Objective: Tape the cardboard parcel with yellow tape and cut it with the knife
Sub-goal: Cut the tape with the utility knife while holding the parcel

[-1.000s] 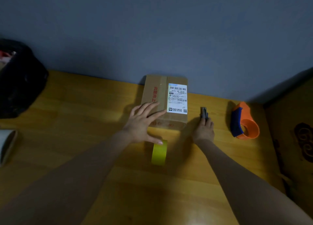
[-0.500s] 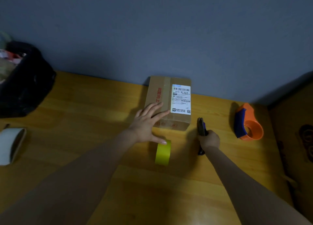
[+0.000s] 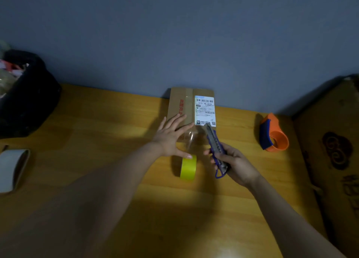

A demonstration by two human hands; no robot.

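A small cardboard parcel (image 3: 181, 105) with a white shipping label lies against the wall at the back of the wooden table. My left hand (image 3: 171, 136) rests flat, fingers spread, on the parcel's near left corner, its thumb touching the top of the yellow tape roll (image 3: 188, 167), which stands on edge just in front of the parcel. My right hand (image 3: 234, 160) grips a utility knife (image 3: 214, 145) with a purple loop at its rear. The knife's tip points at the parcel's near edge below the label. A strip of clear-looking tape seems to run from the roll to the parcel.
An orange and blue tape dispenser (image 3: 273, 136) sits to the right. A white tape roll (image 3: 11, 170) lies at the left edge. A black bag (image 3: 27, 96) fills the back left corner. A carved wooden panel (image 3: 334, 150) borders the table (image 3: 97, 131) on the right.
My right hand picked the knife up from the table beside the parcel and brought it left, tip toward the parcel's near edge. My left hand stayed on the parcel and roll.
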